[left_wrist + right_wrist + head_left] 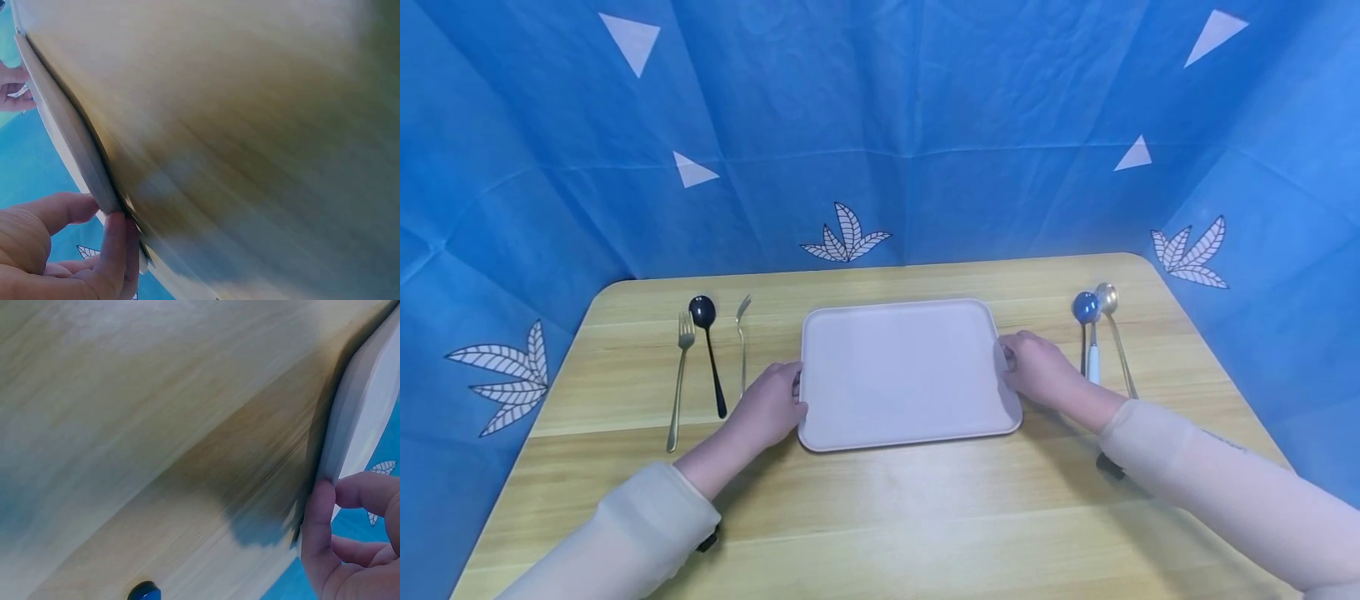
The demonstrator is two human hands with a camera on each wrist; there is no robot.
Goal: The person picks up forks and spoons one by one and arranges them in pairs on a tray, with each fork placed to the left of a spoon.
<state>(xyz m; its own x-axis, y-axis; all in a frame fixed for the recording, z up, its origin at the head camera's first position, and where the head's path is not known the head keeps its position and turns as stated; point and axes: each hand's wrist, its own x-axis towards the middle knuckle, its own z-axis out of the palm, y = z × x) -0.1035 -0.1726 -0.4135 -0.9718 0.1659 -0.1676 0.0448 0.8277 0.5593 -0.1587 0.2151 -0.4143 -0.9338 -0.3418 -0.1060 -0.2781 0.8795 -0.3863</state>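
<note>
A pale rectangular tray point(910, 375) with a low raised rim lies at the middle of the wooden table. My left hand point(772, 404) holds its left short edge. In the left wrist view, the thumb and fingers point(114, 247) pinch the tray's rim point(75, 134). On the opposite short edge is my right hand point(1039, 367), which grips the rim too. The right wrist view has its fingers point(317, 519) pinching the tray's side wall point(350, 419). A dark gap or shadow runs along the tray's underside; whether it touches the table cannot be told.
Left of the tray lie a fork point(681, 367), a black spoon point(712, 358) and another fork point(742, 337). To its right are a dark blue spoon point(1084, 307), a spoon with a light blue handle point(1093, 364) and a metal spoon point(1118, 342). Blue cloth point(985, 200) surrounds the table point(910, 517).
</note>
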